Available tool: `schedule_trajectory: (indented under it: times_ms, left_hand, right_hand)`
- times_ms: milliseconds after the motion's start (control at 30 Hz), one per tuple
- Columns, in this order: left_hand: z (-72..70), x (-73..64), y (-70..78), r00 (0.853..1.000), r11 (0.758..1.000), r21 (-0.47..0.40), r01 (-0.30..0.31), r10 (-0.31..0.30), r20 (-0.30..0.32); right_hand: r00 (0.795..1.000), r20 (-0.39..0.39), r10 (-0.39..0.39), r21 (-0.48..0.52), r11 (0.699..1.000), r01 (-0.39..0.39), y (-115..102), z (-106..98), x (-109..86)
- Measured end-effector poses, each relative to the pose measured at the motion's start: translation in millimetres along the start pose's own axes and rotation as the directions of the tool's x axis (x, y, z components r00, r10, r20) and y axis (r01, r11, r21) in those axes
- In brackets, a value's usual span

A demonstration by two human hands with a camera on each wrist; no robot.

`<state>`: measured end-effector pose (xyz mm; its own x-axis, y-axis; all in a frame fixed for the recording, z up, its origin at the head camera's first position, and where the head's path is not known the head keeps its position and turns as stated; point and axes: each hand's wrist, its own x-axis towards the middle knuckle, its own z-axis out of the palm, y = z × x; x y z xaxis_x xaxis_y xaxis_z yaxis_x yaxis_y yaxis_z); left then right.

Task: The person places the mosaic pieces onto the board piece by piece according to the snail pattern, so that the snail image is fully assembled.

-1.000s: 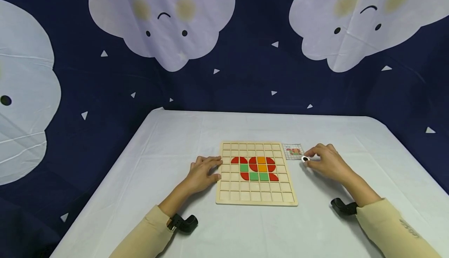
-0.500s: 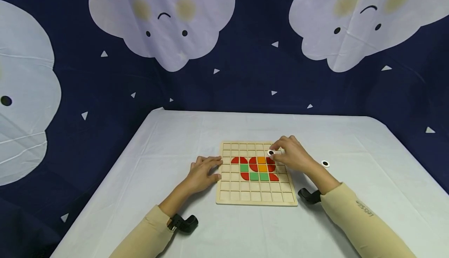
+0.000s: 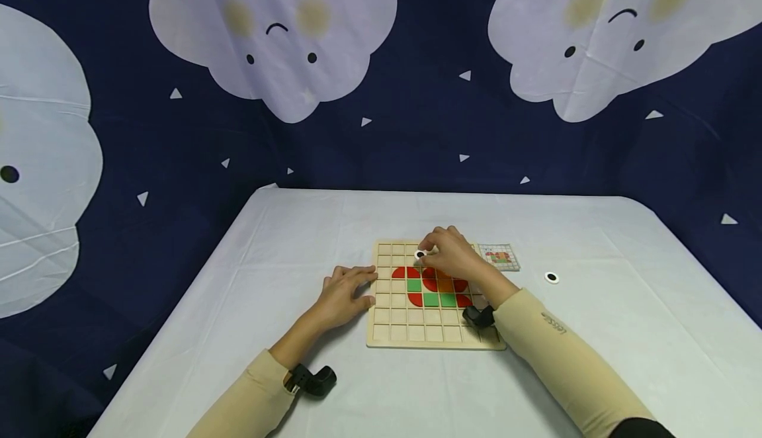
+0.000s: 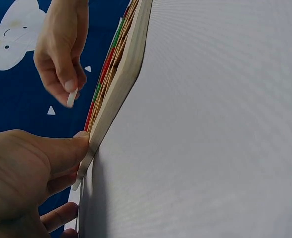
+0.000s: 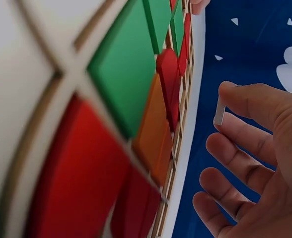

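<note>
A square wooden grid board [image 3: 434, 335] lies on the white table, with red, green and orange tiles in some of its cells. My left hand [image 3: 342, 297] touches the board's left edge with thumb and fingertips, the fingers relaxed. Over the upper middle of the board, my right hand [image 3: 455, 256] pinches a white round eye piece [image 3: 420, 255] with a black dot between thumb and forefinger. In the right wrist view the eye piece [image 5: 220, 111] shows edge-on, held above the board; the other fingers curl loosely. The right hand covers part of the board and tiles.
A small pattern card [image 3: 500, 257] with a coloured grid lies against the board's upper right side. Farther right, another white eye piece [image 3: 551, 278] lies on the table [image 3: 595, 332]. A dark blue cloud-print cloth [image 3: 417, 153] hangs behind.
My right hand has carried the eye piece leftward from beside the card to over the board. The other eye piece and the card are uncovered now. My left hand has stayed in place.
</note>
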<state>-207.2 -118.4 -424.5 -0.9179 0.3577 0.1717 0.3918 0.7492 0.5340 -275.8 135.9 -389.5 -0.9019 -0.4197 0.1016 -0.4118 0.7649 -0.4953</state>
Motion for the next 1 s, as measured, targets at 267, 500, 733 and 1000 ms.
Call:
schedule_trajectory:
  times_ms: [267, 500, 733, 1000]
  left_hand:
    - [0.3, 0.0, -0.3, 1.000, 1.000, 0.000, 0.003, -0.003, 0.000]
    - [-0.4, 0.3, -0.1, 1.000, 1.000, -0.001, 0.004, -0.004, 0.003]
    - [0.4, 0.2, 0.0, 1.000, 1.000, -0.007, 0.006, -0.006, 0.000]
    - [0.7, -0.5, 0.0, 1.000, 1.000, -0.016, 0.010, -0.010, -0.002]
  right_hand:
    - [0.998, 0.049, 0.028, -0.019, 0.999, -0.027, -7, 10, 15.1]
    - [0.997, 0.070, 0.030, -0.049, 0.998, -0.026, -6, 16, 20.8]
    - [0.997, 0.073, 0.015, -0.082, 0.997, -0.009, -5, 17, 20.4]
    - [0.998, 0.069, -0.013, -0.101, 0.995, 0.020, -5, 17, 20.7]
